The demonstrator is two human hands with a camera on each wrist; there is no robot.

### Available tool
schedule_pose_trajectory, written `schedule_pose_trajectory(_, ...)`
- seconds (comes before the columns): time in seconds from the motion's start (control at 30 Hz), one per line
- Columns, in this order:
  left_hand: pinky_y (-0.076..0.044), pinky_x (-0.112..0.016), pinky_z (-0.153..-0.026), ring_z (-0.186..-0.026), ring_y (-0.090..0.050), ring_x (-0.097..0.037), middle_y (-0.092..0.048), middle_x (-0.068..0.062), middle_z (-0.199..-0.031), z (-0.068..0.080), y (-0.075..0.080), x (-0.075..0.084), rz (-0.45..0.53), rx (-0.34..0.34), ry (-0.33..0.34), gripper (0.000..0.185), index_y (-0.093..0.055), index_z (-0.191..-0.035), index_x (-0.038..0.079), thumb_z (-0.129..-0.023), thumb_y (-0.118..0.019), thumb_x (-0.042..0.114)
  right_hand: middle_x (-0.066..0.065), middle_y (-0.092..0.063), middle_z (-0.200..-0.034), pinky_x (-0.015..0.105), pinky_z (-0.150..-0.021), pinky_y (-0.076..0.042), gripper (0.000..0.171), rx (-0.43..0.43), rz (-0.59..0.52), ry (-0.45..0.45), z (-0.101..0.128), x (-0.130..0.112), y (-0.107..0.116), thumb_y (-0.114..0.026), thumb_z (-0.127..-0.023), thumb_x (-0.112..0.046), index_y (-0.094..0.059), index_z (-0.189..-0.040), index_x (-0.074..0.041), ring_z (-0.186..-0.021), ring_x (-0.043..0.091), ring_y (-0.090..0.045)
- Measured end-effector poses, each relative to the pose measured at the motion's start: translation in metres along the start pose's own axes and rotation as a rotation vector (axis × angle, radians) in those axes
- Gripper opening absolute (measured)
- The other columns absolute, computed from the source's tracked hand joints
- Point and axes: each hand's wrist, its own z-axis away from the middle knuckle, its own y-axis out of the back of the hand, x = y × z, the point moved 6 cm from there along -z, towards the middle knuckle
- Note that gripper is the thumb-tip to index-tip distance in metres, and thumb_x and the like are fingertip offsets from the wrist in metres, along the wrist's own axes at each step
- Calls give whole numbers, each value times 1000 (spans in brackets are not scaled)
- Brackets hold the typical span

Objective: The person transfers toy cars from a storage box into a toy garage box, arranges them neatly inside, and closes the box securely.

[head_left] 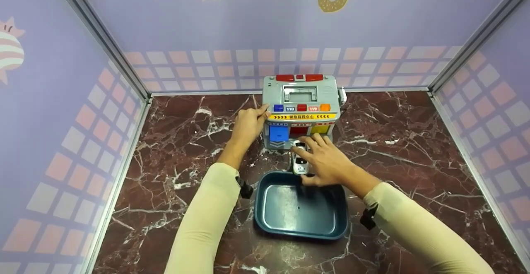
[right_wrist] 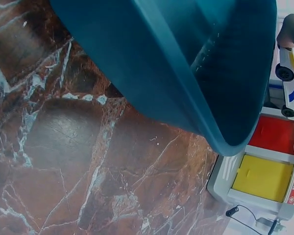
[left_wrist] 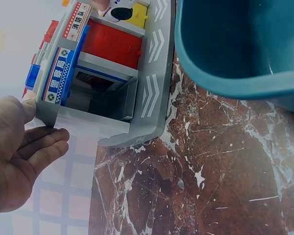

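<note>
My right hand (head_left: 327, 162) grips a white toy police car (head_left: 300, 164) by its sides, just in front of a grey toy police and fire station (head_left: 298, 96). In the right wrist view, the car (right_wrist: 293, 88) shows black wheels and "POLICE" lettering. At the station's upper left front corner, my left hand (head_left: 248, 125) pinches the edge between thumb and fingers. The blue door (head_left: 279, 133) is swung up, and the left wrist view shows the hollow bay (left_wrist: 95, 93) behind it. Red (left_wrist: 112, 44) and yellow (right_wrist: 263, 177) doors beside it are closed.
A dark teal plastic tub (head_left: 299, 236) stands on the marbled brown surface (head_left: 198, 191), right before the station and under my right hand. Purple patterned panels (head_left: 265, 25) rise at the back and both sides.
</note>
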Motion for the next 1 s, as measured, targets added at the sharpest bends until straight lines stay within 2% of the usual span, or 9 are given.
schedule_pose_trajectory(0.13, -56, -53, -96, -115, -69, -40, -72, -9, -124, 0, 0, 0, 5, 8, -11, 34, -68, -131, 30, -99, -63, 43, 17, -53, -143, 54, -94, -46, 83, -7, 10, -10, -2, 4, -2, -62, -77, -67, -51, -147, -23, -114, 37, -49)
schedule_pose_trajectory(0.33, -56, -52, -96, -114, -70, -38, -73, -8, -122, 0, 0, 0, 5, 21, -31, 34, -69, -130, 29, -99, -64, 41, 18, -53, -144, 53, -93, -46, 83, 6, -6, -28, -5, 7, -4, -65, -76, -63, -52, -147, -22, -114, 38, -49)
schedule_pose_trajectory(0.6, -55, -52, -98, -114, -70, -38, -72, -7, -125, 0, 0, 1, 6, 6, -35, 34, -68, -132, 29, -100, -63, 39, 19, -52, -145, 57, -99, -49, 84, -9, -31, -67, -12, 11, -8, -66, -77, -63, -51, -148, -22, -119, 40, -49)
schedule_pose_trajectory(0.83, -55, -54, -97, -114, -70, -40, -73, -8, -123, 0, -1, 1, -7, 6, -31, 34, -69, -131, 28, -100, -64, 40, 19, -52, -144, 57, -100, -50, 84, -12, -70, -83, -18, 14, -12, -77, -74, -58, -54, -146, -21, -122, 39, -49)
schedule_pose_trajectory(1.0, -55, -53, -97, -114, -70, -39, -73, -6, -124, 0, -1, 0, -9, 14, -42, 35, -69, -131, 28, -100, -63, 41, 17, -50, -147, 57, -102, -50, 81, -40, -86, -83, -23, 17, -15, -79, -75, -57, -55, -145, -23, -123, 38, -48)
